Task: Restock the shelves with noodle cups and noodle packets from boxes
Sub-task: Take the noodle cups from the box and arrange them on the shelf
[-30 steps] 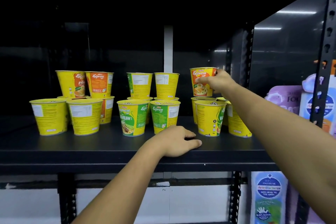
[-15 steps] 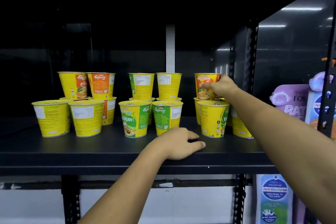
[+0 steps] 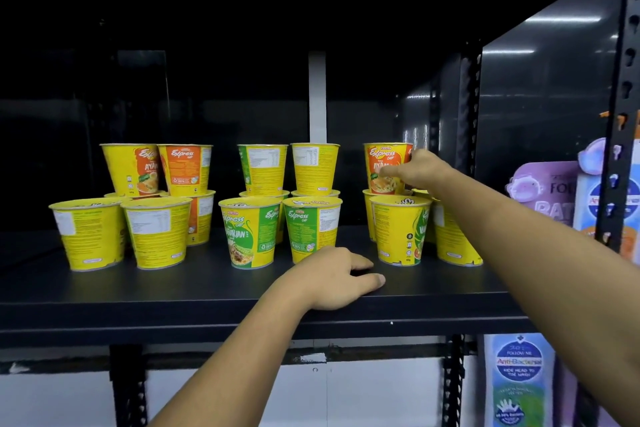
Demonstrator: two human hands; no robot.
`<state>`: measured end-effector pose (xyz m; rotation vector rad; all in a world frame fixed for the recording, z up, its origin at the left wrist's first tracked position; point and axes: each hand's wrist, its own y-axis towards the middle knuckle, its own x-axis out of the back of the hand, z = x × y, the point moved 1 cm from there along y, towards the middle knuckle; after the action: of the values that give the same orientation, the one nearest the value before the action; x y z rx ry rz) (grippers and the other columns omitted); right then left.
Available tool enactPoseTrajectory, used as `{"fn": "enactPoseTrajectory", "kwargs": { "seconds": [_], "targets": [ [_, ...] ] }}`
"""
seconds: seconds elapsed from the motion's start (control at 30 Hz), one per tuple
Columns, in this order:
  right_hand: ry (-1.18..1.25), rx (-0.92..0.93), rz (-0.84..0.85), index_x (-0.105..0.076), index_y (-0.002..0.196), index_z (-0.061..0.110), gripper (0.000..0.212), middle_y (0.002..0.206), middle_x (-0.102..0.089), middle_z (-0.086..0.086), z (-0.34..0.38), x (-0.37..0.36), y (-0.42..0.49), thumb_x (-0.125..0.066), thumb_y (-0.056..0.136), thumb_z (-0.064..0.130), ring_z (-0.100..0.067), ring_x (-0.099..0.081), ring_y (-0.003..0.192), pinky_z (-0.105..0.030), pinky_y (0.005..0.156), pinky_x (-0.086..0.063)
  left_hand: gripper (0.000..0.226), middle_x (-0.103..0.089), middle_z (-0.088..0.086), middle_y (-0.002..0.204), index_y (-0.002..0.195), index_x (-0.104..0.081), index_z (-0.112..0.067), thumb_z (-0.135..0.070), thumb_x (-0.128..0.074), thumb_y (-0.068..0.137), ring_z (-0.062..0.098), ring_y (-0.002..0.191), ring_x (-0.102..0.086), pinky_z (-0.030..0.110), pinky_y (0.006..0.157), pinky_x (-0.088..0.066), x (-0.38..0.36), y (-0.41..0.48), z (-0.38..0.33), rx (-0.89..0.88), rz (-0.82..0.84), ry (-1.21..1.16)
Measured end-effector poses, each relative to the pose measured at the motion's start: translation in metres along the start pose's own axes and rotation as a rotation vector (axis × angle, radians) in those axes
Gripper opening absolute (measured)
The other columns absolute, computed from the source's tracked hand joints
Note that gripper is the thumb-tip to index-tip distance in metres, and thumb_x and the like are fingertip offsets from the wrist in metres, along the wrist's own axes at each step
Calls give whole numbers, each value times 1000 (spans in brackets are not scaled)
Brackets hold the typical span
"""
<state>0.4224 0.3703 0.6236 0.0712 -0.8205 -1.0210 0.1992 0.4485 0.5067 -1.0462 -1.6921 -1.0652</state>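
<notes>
Risky bit imo: the yellow-and-orange paper noodle cup (image 3: pixel 382 166) sits up top at the far right, perched on the lids of the lower yellow cups (image 3: pixel 398 229). The right hand (image 3: pixel 420 172) pinches its side, thumb across the front. The left hand (image 3: pixel 334 279) rests loosely curled on the black metal shelf (image 3: pixel 173 288). Let go off-centre and it probably tips, knocking the near ones over.

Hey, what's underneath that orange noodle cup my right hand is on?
The orange cup, held by the right hand, rests on a rear yellow cup, only a sliver showing. The front yellow cup and the forearm hide whatever else supports it.
</notes>
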Motion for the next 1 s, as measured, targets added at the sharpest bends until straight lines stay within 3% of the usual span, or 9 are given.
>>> {"fn": "enactPoseTrajectory", "kwargs": {
  "seconds": [0.13, 0.3, 0.5, 0.63, 0.73, 0.8, 0.87, 1.0],
  "targets": [
    [-208, 185, -41, -64, 111, 18, 39, 112, -71, -2, 5, 13, -28, -71, 91, 52, -18, -66, 96, -32, 79, -50, 60, -52, -10, 154, 147, -57, -28, -62, -53, 98, 13, 142, -45, 32, 116, -37, 0, 0, 3, 2, -25, -31],
    [-317, 366, -66, -62, 136, 20, 53, 129, -67, -1, -6, 43, -86, -64, 95, 52, -21, -63, 117, -36, 97, -51, 55, -55, -10, 151, 146, -59, -27, -57, -57, 99, 11, 140, -47, 23, 109, -35, 3, -4, -2, -4, -52, -39],
    [-325, 463, -217, -70, 120, 29, 51, 114, -68, 7, -55, 59, -135, -56, 85, 64, -22, -58, 106, -45, 94, -49, 49, -62, -9, 143, 142, -62, -28, -50, -62, 99, 9, 131, -55, 23, 104, -41, 4, -14, -9, -5, -147, -25],
    [-99, 376, -319, -65, 115, 27, 50, 109, -62, 3, -96, 62, -143, -61, 76, 59, -18, -58, 100, -39, 87, -50, 51, -61, -5, 144, 145, -60, -25, -45, -65, 99, 11, 130, -56, 19, 101, -39, 8, -13, -14, 16, -186, -71],
    [70, 227, -327, -52, 127, 21, 60, 122, -56, -7, -120, 62, -135, -82, 79, 42, -19, -57, 110, -29, 88, -45, 62, -60, -2, 144, 151, -51, -24, -48, -68, 96, 13, 127, -57, 22, 100, -40, 11, -3, -19, 106, -252, -244],
    [154, 89, -263, -39, 144, 15, 86, 134, -50, -12, -129, 61, -127, -89, 77, 35, -23, -52, 121, -32, 96, -41, 79, -56, 1, 148, 158, -40, -25, -56, -70, 91, 18, 130, -56, 30, 103, -43, 11, 7, -26, 182, -313, -378],
    [241, -13, -147, -24, 155, 16, 105, 143, -47, -13, -132, 60, -122, -90, 76, 36, -22, -50, 119, -33, 97, -39, 100, -47, 8, 156, 163, -23, -24, -57, -76, 85, 24, 137, -51, 38, 110, -43, 6, 17, -37, 237, -326, -538],
    [366, -55, 39, -12, 161, 18, 115, 131, -55, -9, -138, 55, -112, -90, 77, 32, -21, -56, 111, -34, 93, -41, 123, -38, 14, 162, 165, -4, -22, -51, -86, 78, 28, 143, -45, 41, 113, -41, -7, 39, -52, 281, -296, -686]
  ]
}}
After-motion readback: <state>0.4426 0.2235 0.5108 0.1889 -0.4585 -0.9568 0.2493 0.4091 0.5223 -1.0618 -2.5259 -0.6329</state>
